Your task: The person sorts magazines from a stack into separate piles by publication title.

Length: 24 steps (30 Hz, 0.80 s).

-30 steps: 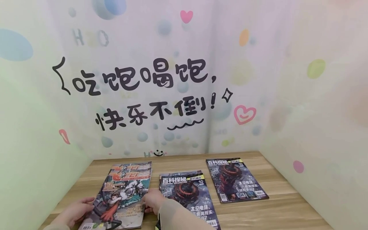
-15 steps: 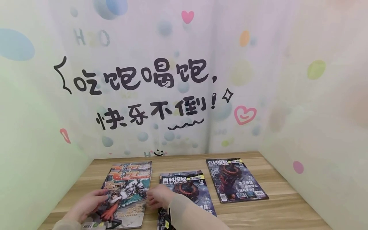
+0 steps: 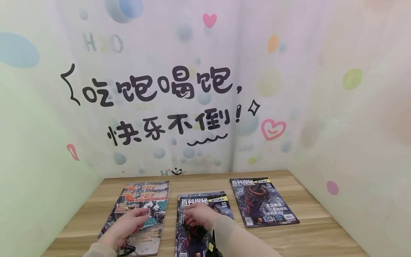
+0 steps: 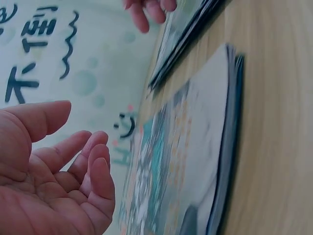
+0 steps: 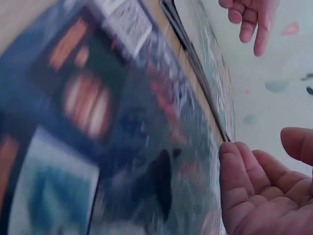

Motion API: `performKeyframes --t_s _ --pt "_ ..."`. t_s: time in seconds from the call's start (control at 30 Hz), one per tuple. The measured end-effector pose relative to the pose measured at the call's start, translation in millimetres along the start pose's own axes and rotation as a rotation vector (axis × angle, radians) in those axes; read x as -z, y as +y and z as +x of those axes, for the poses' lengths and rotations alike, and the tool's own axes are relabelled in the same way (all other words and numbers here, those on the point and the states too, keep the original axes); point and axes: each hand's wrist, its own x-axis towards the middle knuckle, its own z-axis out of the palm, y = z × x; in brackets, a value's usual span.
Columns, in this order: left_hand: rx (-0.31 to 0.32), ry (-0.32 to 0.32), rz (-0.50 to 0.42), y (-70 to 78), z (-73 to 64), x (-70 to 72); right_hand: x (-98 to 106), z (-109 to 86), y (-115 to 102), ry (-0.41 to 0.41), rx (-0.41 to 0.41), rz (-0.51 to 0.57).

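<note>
Pale backdrop w/ bubbles, hearts & black Chinese lettering (image 3: 179, 43) behind a light-brown wood-grain table (image 3: 321, 235); head view plus both wrist views. At L of table: a stack of glossy, grey-teal mags w/ orange-red masthead (image 3: 147, 235), top copy set lower than the one beneath, so two mastheads show. Centre: a stack of glossy, dark-blue mags w/ red ring-shaped structure on cover (image 3: 189, 242), a strip of another copy visible past its top edge. R, well apart: a flat, dark-blue rectangular mag. w/ the same cover (image 3: 264, 203); whether more copies lie under it, can't tell.

L hand (image 3: 128, 223) is over the L stack, fingers loosely extended, gripping nothing; R hand (image 3: 202, 216) is over the centre stack, fingers relaxed & half bent, likewise holding nothing. Contact w/ covers: can't tell for either.

Progress (judged): L & centre groups look formed, each w/ one kind of cover on show. Not done, as far as seen: edges in both stacks are uneven, esp. L, & the R mag. lies separate from its matching centre stack. Exact no. of copies per stack unclear.
</note>
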Motion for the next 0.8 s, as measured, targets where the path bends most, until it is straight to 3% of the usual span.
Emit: performKeyframes --t_s 0.43,0.6,0.8 --pt "-0.134 -0.183 -0.057 11.8 5.1 -61.4 61.3 -16.5 11.1 0.065 0.044 0.010" --pt "-0.178 -0.167 -0.063 9.9 5.9 -80.7 79.7 -26.7 19.0 0.084 0.024 0.033" --pt "-0.175 -0.104 -0.113 7.1 4.2 -95.6 96.8 -37.2 32.6 0.139 0.022 0.060"
